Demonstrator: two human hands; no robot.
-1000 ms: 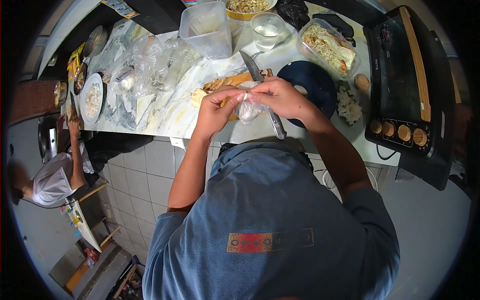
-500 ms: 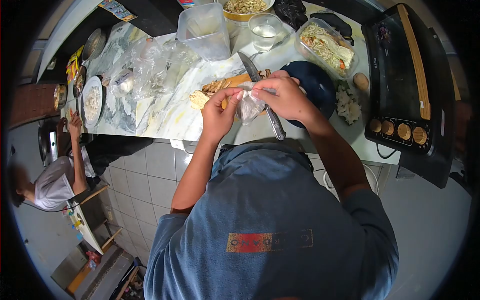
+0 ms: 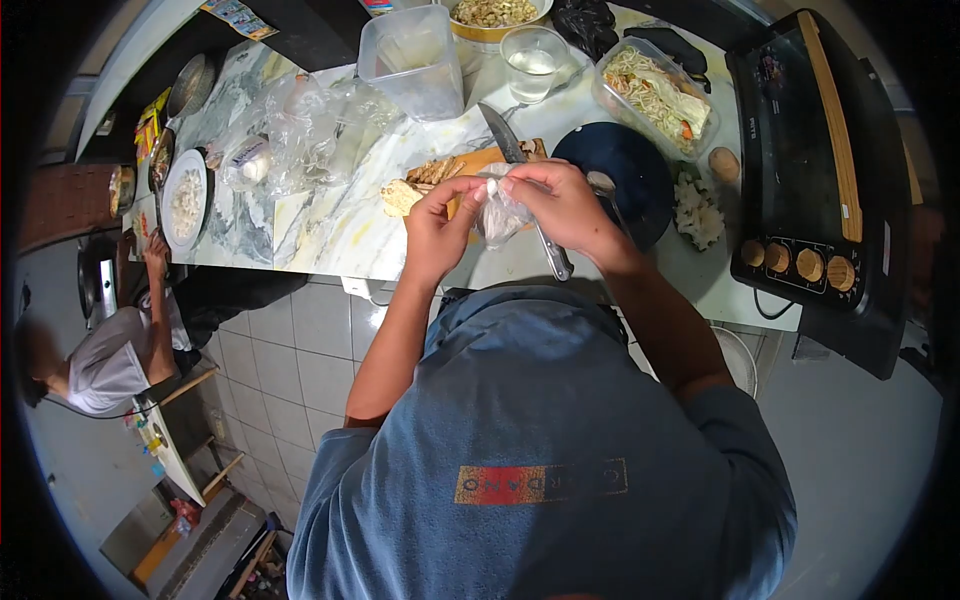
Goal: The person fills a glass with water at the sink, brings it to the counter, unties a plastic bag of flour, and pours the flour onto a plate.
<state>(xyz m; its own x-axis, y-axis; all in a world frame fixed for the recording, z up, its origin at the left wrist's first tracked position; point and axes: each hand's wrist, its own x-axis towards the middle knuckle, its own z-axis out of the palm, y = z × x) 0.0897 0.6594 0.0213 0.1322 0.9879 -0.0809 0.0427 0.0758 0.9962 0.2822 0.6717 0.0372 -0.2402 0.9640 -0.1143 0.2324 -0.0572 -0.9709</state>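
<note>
Pinching the bag (image 3: 502, 224), the right hand (image 3: 570, 206) now holds its fingers lower.

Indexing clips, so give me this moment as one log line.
left hand: pinching top of small plastic bag | right hand: pinching same top | knife: blade across cutting board | clear cup: beyond board

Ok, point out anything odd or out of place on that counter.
The knife looks awkwardly placed: it lies askew across the cutting board, its handle close to the front edge of the counter, where it might get knocked.
</note>
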